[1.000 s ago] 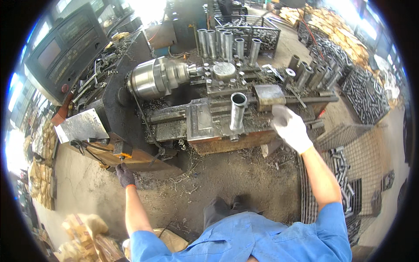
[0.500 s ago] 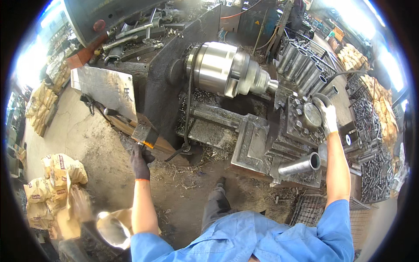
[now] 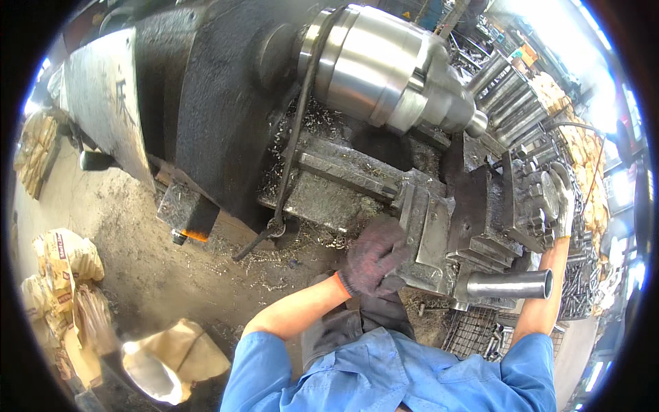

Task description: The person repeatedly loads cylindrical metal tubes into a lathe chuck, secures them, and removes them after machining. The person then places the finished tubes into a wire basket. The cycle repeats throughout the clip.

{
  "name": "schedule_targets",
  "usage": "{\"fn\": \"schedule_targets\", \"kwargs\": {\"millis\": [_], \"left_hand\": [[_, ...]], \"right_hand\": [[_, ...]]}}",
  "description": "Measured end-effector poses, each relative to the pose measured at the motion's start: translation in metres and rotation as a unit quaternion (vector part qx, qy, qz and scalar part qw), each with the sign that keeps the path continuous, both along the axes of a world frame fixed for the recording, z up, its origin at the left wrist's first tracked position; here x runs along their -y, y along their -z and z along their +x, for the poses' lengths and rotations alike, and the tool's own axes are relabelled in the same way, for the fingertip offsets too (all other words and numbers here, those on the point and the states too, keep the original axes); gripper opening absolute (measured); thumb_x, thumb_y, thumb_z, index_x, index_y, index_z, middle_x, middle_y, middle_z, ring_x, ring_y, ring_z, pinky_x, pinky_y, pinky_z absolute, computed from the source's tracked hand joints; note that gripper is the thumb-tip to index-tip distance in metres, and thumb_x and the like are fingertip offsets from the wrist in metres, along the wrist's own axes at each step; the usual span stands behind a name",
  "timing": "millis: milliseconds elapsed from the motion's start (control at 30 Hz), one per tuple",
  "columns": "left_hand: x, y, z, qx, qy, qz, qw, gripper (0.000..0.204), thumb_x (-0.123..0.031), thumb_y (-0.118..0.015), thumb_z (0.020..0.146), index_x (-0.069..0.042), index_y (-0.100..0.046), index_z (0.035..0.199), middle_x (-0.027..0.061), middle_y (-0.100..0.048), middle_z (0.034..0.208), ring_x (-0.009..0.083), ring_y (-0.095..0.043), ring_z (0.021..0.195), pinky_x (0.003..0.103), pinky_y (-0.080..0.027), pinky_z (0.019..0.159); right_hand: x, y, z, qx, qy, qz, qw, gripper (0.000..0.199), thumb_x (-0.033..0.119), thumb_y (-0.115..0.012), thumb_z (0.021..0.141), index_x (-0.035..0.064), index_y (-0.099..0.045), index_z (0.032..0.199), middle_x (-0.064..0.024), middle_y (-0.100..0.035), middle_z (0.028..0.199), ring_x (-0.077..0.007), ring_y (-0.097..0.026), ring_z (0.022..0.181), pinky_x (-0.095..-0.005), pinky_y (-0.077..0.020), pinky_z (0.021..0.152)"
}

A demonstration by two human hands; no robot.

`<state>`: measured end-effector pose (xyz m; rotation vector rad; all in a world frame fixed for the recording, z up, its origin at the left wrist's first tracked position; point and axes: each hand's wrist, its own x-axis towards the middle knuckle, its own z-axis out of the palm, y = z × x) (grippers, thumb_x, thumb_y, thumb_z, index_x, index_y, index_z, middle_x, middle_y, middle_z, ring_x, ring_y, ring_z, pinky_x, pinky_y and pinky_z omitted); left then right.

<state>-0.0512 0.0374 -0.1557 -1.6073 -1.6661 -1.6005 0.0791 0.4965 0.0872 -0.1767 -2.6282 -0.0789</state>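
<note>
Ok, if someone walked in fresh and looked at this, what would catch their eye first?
Probably the big polished lathe chuck at top centre, gleaming against the dark machine body. Below it, the left hand in a dark glove rests on the metal carriage, while the right hand in a white glove reaches the tool post at right. A shiny steel tube lies just below.

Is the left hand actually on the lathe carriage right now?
Touching. The head view shows the left hand, in a dark glove, pressed flat on the lathe carriage edge, no gap visible.
</note>
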Motion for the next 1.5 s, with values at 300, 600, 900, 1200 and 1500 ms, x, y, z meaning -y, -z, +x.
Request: {"fn": "schedule_targets", "kwargs": {"millis": [300, 600, 900, 1200, 1500], "left_hand": [[-0.017, 0.008, 0.008, 0.000, 0.081, 0.132, 0.988, 0.039, -0.026, -0.065, 0.087, -0.001, -0.065, 0.117, 0.0202, -0.062, 0.124, 0.0476, -0.059, 0.125, 0.070, -0.042, 0.109], [-0.028, 0.023, -0.001, -0.011, 0.138, 0.170, 0.976, 0.037, -0.028, -0.065, 0.088, -0.002, -0.067, 0.115, 0.0183, -0.064, 0.118, 0.0448, -0.061, 0.121, 0.072, -0.035, 0.117], [-0.031, 0.024, -0.005, -0.034, 0.128, 0.178, 0.975, 0.035, -0.032, -0.064, 0.088, -0.003, -0.072, 0.106, 0.0140, -0.066, 0.110, 0.0395, -0.064, 0.114, 0.065, -0.036, 0.116], [-0.041, 0.034, 0.008, -0.044, 0.055, 0.277, 0.958, 0.020, -0.018, -0.065, 0.091, 0.000, -0.069, 0.099, 0.0177, -0.065, 0.104, 0.0379, -0.064, 0.103, 0.047, -0.051, 0.095], [-0.052, 0.038, 0.011, -0.043, 0.017, 0.344, 0.938, 0.017, -0.017, -0.068, 0.097, -0.001, -0.071, 0.101, 0.0189, -0.064, 0.099, 0.0379, -0.064, 0.093, 0.045, -0.053, 0.084]], "right_hand": [[0.043, 0.003, -0.006, -0.126, -0.055, -0.597, 0.790, 0.049, 0.013, -0.057, 0.104, 0.0012, -0.049, 0.151, -0.0139, -0.065, 0.131, -0.0180, -0.067, 0.109, -0.0263, -0.0579, 0.084], [0.073, -0.016, -0.007, 0.010, 0.037, -0.021, 0.999, 0.067, 0.025, -0.067, 0.098, 0.0045, -0.043, 0.157, -0.0183, -0.060, 0.143, -0.0264, -0.059, 0.131, -0.0385, -0.0476, 0.111], [0.085, 0.012, 0.034, -0.080, -0.004, -0.118, 0.990, 0.065, 0.023, -0.067, 0.097, 0.0040, -0.045, 0.156, -0.0177, -0.060, 0.143, -0.0259, -0.059, 0.131, -0.0380, -0.0483, 0.111], [0.096, 0.052, 0.074, -0.116, 0.005, -0.109, 0.987, 0.064, 0.021, -0.066, 0.096, 0.0035, -0.046, 0.154, -0.0172, -0.061, 0.142, -0.0255, -0.059, 0.132, -0.0376, -0.0489, 0.111], [0.101, 0.086, 0.117, -0.144, 0.031, -0.110, 0.983, 0.062, 0.018, -0.066, 0.095, 0.0030, -0.048, 0.153, -0.0167, -0.061, 0.141, -0.0250, -0.060, 0.132, -0.0371, -0.0496, 0.111]]}}
